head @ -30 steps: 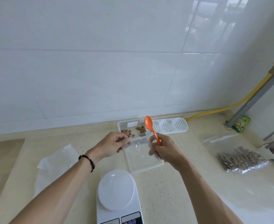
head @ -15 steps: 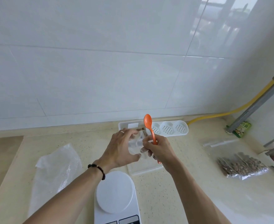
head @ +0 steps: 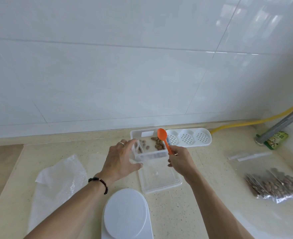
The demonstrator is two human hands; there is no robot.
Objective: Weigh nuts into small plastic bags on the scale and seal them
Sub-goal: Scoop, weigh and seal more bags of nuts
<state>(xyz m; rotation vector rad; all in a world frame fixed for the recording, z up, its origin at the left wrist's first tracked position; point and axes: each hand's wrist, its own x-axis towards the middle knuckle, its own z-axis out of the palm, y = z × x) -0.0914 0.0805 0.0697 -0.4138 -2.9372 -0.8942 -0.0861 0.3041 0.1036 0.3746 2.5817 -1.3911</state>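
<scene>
At the bottom edge, the white scale is cut off: round platter visible, display out of frame. Platter is bare. The small clear bag in the left hand is hard to make out, transparent against the box behind it; can't tell whether it holds any nuts. Left fingers curl around the bag, thumb low at its near side; a ring shows on one finger, a dark bead bracelet on the wrist. Bag is held above the bench, at the near-left corner of the clear plastic box.

Box holds brown nuts in two loose clusters, partly hidden by the bag and the spoon. Its clear lid lies flat on the bench just in front of it, between the hands.

Right hand grips the orange spoon by the handle, fingers wrapped, bowl pointing up over the box. Handle end is hidden in the fist.

Behind the box, right: white tray with three perforated round wells. Far right: stack of filled nut bags on the bench, run partly out of frame, with clear empty zip bags beyond them, edges barely readable. A green packet sits by a grey pole and a yellow hose. Left: crumpled clear plastic sheet flat on the bench.
</scene>
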